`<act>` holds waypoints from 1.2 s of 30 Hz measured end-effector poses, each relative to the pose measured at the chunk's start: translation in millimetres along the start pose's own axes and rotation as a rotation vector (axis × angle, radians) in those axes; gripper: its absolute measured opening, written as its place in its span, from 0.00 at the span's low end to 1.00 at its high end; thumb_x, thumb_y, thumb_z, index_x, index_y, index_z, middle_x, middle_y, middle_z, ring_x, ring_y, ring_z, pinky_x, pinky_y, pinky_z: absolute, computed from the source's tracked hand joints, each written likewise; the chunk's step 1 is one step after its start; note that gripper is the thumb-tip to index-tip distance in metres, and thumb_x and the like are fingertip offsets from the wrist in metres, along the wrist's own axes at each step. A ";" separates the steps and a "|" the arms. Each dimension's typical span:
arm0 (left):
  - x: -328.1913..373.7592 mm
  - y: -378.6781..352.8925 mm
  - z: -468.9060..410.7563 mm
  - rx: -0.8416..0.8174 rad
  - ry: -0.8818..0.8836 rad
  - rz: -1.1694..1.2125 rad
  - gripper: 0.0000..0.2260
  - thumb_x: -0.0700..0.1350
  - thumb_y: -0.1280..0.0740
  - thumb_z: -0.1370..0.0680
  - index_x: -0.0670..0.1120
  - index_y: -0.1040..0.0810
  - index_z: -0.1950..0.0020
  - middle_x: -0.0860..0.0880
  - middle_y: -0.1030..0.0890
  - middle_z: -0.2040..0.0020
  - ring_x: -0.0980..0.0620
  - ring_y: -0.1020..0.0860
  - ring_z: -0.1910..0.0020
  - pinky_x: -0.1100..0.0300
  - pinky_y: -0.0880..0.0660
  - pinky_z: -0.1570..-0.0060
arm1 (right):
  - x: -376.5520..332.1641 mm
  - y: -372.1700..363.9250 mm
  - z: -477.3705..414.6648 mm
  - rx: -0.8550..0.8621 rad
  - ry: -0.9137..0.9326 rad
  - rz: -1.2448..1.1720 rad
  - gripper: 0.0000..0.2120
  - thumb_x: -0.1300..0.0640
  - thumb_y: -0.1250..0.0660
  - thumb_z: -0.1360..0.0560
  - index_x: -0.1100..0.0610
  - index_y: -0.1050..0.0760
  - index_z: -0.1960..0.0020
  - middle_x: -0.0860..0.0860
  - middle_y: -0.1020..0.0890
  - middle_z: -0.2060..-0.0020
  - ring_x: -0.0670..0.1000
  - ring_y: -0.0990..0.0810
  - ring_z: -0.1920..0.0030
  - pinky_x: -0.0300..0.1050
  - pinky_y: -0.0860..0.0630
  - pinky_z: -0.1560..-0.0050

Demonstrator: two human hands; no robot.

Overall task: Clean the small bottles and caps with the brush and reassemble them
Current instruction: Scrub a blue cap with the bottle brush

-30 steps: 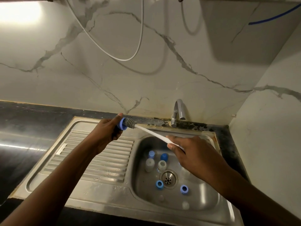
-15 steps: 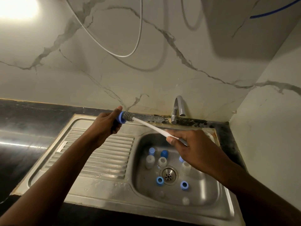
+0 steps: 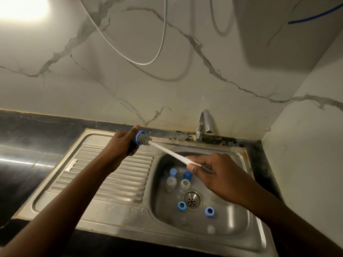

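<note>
Two loose caps [image 3: 181,206] lie by the drain [image 3: 192,200] in the sink [image 3: 111,216], small bottles [image 3: 171,183] just behind. Above them the right hand [image 3: 219,175] pinches the brush [image 3: 170,153] handle, bristle tip in a blue cap [image 3: 138,136] gripped by the left hand [image 3: 120,145]; the tap [image 3: 204,123] stands beyond.

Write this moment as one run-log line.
left hand: holds blue cap | right hand: holds brush, bristles at cap | sink: bottles, loose caps

Brushed steel sink [image 3: 118,210] — dull sheen, ribbed drainboard — under glossy veined marble wall [image 3: 167,89].
</note>
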State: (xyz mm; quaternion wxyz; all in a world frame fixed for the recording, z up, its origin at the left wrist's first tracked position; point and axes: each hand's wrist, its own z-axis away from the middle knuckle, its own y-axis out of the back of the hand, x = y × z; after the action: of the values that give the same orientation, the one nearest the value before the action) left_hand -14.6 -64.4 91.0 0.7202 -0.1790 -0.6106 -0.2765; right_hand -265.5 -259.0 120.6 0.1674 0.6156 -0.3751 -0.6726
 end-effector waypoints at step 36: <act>-2.5 -15.0 11.1 0.071 -0.339 -0.130 0.12 0.47 0.25 0.21 0.47 0.14 0.39 0.51 0.11 0.48 0.51 0.13 0.46 0.53 0.19 0.40 | -2.1 -12.7 -3.4 0.167 -0.069 0.096 0.21 0.41 0.38 0.17 0.43 0.27 0.26 0.44 0.14 0.48 0.36 0.18 0.61 0.29 0.24 0.63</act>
State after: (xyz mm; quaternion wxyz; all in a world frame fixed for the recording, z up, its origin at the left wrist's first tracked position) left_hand -32.8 -69.1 89.5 0.5936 -0.1578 -0.7427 -0.2666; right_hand -258.9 -250.2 113.2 0.1342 0.5851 -0.4645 -0.6510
